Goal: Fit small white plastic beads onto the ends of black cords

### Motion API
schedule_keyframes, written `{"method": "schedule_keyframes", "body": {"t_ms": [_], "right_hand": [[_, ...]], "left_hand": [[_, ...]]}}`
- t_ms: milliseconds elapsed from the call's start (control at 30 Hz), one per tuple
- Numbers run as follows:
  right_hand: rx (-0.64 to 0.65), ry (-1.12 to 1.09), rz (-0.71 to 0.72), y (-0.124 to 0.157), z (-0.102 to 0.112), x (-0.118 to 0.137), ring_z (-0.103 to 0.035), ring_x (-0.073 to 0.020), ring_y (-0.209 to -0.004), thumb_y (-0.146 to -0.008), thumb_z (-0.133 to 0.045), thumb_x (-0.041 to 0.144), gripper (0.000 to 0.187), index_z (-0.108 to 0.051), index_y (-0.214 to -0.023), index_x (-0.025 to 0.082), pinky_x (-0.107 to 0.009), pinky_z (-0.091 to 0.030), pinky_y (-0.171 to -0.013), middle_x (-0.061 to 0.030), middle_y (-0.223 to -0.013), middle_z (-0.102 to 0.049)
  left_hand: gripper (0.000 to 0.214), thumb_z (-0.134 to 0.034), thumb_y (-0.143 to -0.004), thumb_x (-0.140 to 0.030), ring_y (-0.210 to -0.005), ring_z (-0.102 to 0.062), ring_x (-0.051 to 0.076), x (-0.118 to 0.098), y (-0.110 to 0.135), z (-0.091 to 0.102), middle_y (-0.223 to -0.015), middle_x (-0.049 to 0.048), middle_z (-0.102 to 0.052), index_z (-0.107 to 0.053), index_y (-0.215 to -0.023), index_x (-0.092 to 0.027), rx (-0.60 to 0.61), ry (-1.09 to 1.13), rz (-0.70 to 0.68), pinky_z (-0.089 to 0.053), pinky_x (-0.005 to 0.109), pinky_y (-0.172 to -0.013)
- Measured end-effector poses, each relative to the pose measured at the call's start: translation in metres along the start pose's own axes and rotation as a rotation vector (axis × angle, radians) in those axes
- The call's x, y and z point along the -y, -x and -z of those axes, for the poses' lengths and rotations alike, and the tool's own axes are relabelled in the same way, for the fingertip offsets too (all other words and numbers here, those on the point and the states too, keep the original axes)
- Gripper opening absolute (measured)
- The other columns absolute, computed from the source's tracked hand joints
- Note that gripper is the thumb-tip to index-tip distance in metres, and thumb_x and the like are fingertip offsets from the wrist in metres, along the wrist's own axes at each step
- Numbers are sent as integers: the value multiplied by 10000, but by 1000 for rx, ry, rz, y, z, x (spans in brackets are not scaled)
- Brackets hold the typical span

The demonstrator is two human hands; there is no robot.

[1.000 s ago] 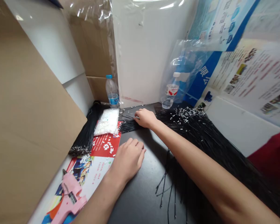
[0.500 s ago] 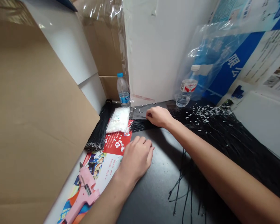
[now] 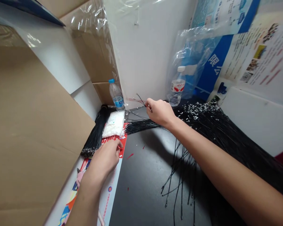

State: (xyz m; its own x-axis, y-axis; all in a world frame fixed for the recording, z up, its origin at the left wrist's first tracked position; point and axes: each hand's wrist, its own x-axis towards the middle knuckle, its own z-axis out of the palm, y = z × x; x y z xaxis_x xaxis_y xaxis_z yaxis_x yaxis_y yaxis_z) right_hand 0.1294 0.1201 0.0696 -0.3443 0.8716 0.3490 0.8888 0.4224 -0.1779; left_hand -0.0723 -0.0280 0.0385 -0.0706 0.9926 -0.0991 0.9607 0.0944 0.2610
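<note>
My right hand (image 3: 159, 111) is raised just above the black table (image 3: 146, 175), its fingers pinched on a few thin black wires (image 3: 140, 99) that stick up to the left. Below it lies a flat bundle of black wires (image 3: 141, 125). My left hand (image 3: 107, 158) rests on the red printed sheet (image 3: 113, 185), fingertips closed at small white pieces near its top edge; whether it holds one is unclear. A clear bag of white pieces (image 3: 114, 124) lies just beyond.
A big heap of black wires with white tips (image 3: 217, 128) covers the right side. Another black bundle (image 3: 95, 133) lies left. Two water bottles (image 3: 115, 94) (image 3: 176, 86) stand at the back. Cardboard (image 3: 33, 135) walls in the left; loose wires (image 3: 179, 175) trail forward.
My right hand has lifted off the flat bundle with a few wires pinched. My left hand has moved left from the black table onto the red sheet. The camera tilted.
</note>
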Motion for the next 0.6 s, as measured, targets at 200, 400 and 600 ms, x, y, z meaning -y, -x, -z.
{"method": "schedule_keyframes", "body": {"t_ms": [200, 400, 600], "right_hand": [[-138, -78, 8, 6, 11, 2, -575, -181, -678, -863, -451, 247, 241, -620, -1028, 200, -284, -269, -587, -48, -817, -711], [-303, -150, 148, 9, 34, 6, -561, -148, -708, -913, -418, 267, 257, -632, -1032, 187, -275, -290, -610, -28, -838, -697], [-133, -234, 281, -3, 49, 10, -598, -135, -741, -873, -566, 242, 202, -742, -951, 183, -281, -386, -691, -32, -825, -704]], "left_hand": [[72, -556, -766, -198, -647, -644, 213, -11, 2, 6, -746, 52, -723, -612, -724, -218, 135, -41, 99, -324, 271, -536], [123, -510, -761, -170, -601, -613, 191, -9, -1, 3, -669, 43, -696, -584, -670, -209, 122, 11, 72, -323, 275, -543], [185, -463, -871, -194, -735, -667, 231, -18, -4, 2, -794, 66, -726, -604, -755, -220, 9, 27, 14, -358, 298, -608]]}}
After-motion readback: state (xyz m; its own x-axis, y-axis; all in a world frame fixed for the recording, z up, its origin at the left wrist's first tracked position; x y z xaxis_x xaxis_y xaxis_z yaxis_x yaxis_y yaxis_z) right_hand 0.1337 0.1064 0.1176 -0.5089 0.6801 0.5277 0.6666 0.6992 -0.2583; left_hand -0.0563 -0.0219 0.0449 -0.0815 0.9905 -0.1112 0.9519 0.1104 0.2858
